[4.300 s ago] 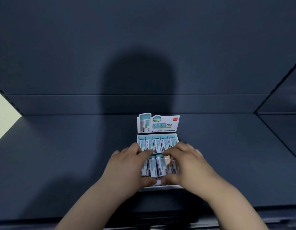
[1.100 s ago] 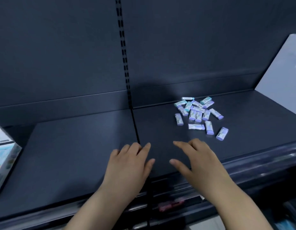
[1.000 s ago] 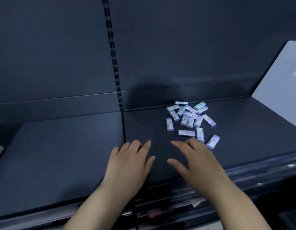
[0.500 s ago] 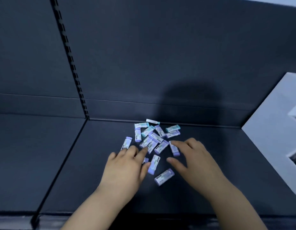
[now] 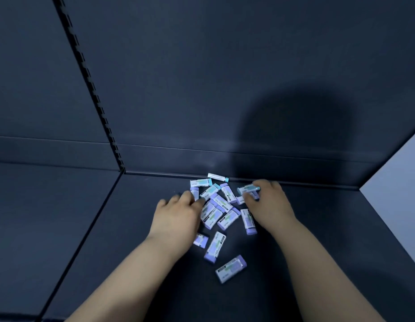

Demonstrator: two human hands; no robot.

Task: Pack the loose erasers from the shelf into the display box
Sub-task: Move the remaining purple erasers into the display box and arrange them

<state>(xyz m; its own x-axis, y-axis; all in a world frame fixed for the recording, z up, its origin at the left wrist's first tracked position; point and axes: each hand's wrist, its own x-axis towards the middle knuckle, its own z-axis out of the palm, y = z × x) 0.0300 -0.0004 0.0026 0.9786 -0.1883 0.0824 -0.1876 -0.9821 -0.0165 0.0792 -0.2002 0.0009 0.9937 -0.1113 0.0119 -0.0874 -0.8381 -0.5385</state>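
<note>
Several loose erasers [image 5: 221,205] in white, purple and teal sleeves lie in a heap on the dark shelf [image 5: 318,240], near its back wall. My left hand [image 5: 176,217] reaches into the heap's left edge, its blurred fingertips on the erasers there. My right hand [image 5: 268,203] is at the heap's right side, thumb and fingers pinching a teal-ended eraser [image 5: 247,188]. Three erasers lie apart nearer to me, one of them the purple eraser [image 5: 231,268]. The display box is out of view.
A slotted upright [image 5: 90,84] divides the back wall, and a seam [image 5: 85,228] runs forward from it across the shelf. A pale side panel [image 5: 399,182] closes the shelf on the right.
The view swung right from the display box to the loose erasers. Both hands advanced into the heap; the right hand has closed on a teal-ended eraser.
</note>
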